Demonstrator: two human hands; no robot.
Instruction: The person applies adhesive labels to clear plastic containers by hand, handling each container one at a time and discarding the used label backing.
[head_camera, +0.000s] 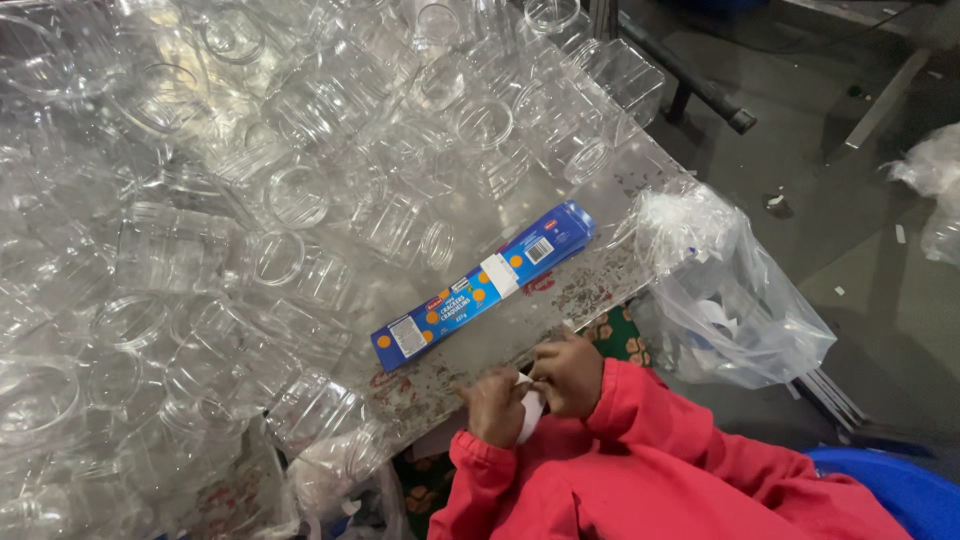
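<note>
Clear plastic jars (200, 200) heaped, blue label strip (485, 285) beside hands (535, 390)

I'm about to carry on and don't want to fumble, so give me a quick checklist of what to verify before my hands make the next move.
1. Both hands on the white piece: left hand and right hand pinch it. Ok.
2. Blue strip of labels near the hands: ok.
3. Clear jars stacked steady: cannot tell.
4. Plastic bag hanging at the table edge: ok.
5. Which face of the white piece is up: cannot tell.
</note>
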